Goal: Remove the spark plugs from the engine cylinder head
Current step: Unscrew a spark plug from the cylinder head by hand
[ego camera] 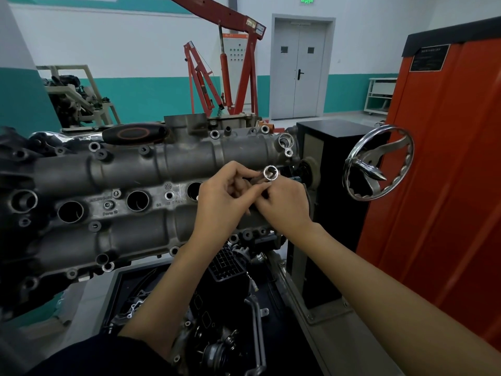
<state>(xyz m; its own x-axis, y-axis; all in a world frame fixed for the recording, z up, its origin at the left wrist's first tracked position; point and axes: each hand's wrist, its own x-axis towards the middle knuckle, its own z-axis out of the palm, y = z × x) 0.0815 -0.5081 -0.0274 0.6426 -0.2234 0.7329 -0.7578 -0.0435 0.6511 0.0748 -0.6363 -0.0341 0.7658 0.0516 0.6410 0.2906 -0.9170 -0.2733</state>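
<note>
Fingers of both the left hand and right hand pinch a shiny steel spark-plug socket above the grey cast-aluminium cylinder head; rigid, light, probably slick, best gripped round its barrel.

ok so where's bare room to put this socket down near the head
Free: the grey platform under the right forearm, beside the black stand. Crowded: the parts tray below the cylinder head, and its bolt-studded top.
</note>
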